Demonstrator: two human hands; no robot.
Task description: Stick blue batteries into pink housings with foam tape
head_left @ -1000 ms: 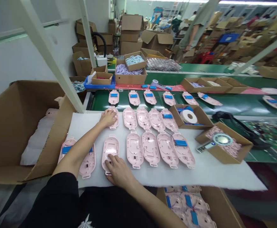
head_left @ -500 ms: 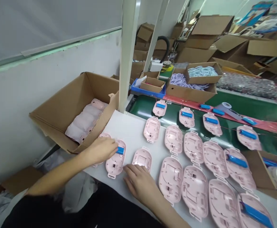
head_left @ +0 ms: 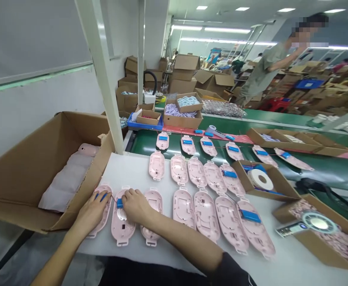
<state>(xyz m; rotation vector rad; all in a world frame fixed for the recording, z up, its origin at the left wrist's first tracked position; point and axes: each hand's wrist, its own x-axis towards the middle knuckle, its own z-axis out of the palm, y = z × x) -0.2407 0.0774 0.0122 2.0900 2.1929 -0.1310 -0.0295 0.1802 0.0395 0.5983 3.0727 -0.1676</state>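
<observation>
Half a second back, the left hand was over by the second pink shell; now it lies on the leftmost pink shell, and the right hand has come to the second one's blue battery pack. From where I stand, pressing one end could seat a pack crooked, and a sideways push might slide a shell across the white sheet into its neighbour. Leftmost, the left fingers lie spread, the other battery showing between them; whether they grip it, I can't tell. Next along, the second pack's left end is uncovered, its right end beneath bunched right fingers, any pinch hidden from me. Rightward, a third shell sits partly behind that wrist.
</observation>
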